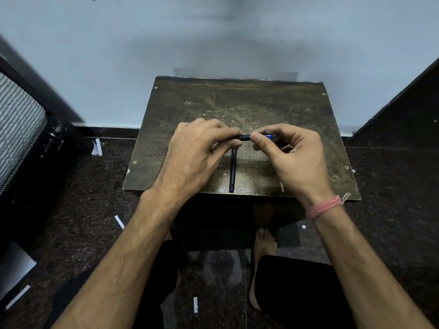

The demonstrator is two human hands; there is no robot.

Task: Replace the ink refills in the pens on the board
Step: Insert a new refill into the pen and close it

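A dark pen (245,137) with a blue band lies level in the air above the worn brown board (273,103). My left hand (197,148) grips its left end with curled fingers. My right hand (292,153) pinches its right end between thumb and fingers. A second dark pen (232,172) lies on the board below my hands, pointing toward the near edge. Most of the held pen is hidden by my fingers.
The board sits on a low stand against a pale wall (213,32). Dark speckled floor surrounds it, with scraps of white paper (97,147) scattered about. Dark furniture stands at the left (35,138) and right (403,110). My bare foot (263,241) rests under the board's near edge.
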